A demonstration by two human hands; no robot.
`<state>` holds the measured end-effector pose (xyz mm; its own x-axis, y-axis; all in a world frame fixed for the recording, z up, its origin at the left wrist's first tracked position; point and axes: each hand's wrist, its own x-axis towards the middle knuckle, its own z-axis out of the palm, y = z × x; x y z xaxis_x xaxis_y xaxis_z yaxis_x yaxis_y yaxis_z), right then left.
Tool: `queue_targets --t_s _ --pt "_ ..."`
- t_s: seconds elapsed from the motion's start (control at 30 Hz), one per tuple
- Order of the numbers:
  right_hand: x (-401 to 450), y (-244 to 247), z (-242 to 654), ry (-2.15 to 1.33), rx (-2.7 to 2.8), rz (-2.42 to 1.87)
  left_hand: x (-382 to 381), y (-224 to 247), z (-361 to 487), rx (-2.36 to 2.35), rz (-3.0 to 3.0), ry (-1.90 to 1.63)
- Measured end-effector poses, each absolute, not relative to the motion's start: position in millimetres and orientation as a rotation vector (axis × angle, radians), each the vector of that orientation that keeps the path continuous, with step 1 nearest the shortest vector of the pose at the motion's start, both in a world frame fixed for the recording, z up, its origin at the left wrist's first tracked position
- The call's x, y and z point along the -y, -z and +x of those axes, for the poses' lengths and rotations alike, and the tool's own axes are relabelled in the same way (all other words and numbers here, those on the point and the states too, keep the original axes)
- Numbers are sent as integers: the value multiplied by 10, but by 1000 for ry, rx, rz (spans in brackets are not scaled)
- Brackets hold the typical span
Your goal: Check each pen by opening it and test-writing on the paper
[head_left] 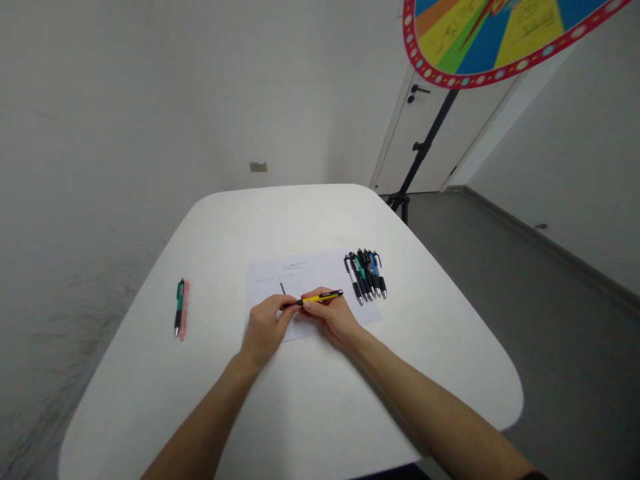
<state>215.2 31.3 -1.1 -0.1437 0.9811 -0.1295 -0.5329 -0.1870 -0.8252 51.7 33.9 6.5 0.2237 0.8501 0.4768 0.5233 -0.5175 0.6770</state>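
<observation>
Over a sheet of white paper (265,270), my two hands meet on a yellow and black pen (320,297). Its yellow barrel lies in my right hand (333,317), with thumb and fingers closed around it and the clip end pointing right. My left hand (267,323) pinches the dark front end of the same pen; the fingertips hide its tip. A thin dark stick-like piece (283,288) shows just beyond my left fingers; whether it lies on the paper or touches the hand I cannot tell. Faint print or lines mark the sheet's upper part.
Several pens (367,275) lie side by side at the paper's right edge. On the left of the white table (225,227) a green and black pen (179,307) rests beside a pinkish strip (185,310). A colourful wheel (480,40) on a black stand (425,147) rises behind, right.
</observation>
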Motion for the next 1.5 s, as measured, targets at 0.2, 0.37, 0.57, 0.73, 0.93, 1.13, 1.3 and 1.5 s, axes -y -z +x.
queue_targets --t_s 0.2,0.37,0.57,0.73,0.93,1.13,1.3,1.5 --pt "-378 -7 2182 -1565 683 -815 -416 -12 474 -1342 2350 -1274" --pt "-456 -32 2277 -1377 542 -866 -436 44 503 -1549 2566 -1033" --pt "-453 -23 2251 -1415 540 -848 -430 39 610 -1624 2689 -826" --pt "-472 4 2253 -1402 524 -841 -445 66 657 -1611 2760 -749" --pt "-478 13 2272 -1418 477 -827 -466 78 628 -1568 2641 -885" --pt "-447 -33 2266 -1520 458 -788 -437 8 572 -1425 2381 -1235" --pt "-433 -50 2246 -1556 468 -766 -411 -22 589 -1373 2315 -1376" --pt "-447 -33 2271 -1582 480 -775 -399 -57 601 -1300 2375 -1405"
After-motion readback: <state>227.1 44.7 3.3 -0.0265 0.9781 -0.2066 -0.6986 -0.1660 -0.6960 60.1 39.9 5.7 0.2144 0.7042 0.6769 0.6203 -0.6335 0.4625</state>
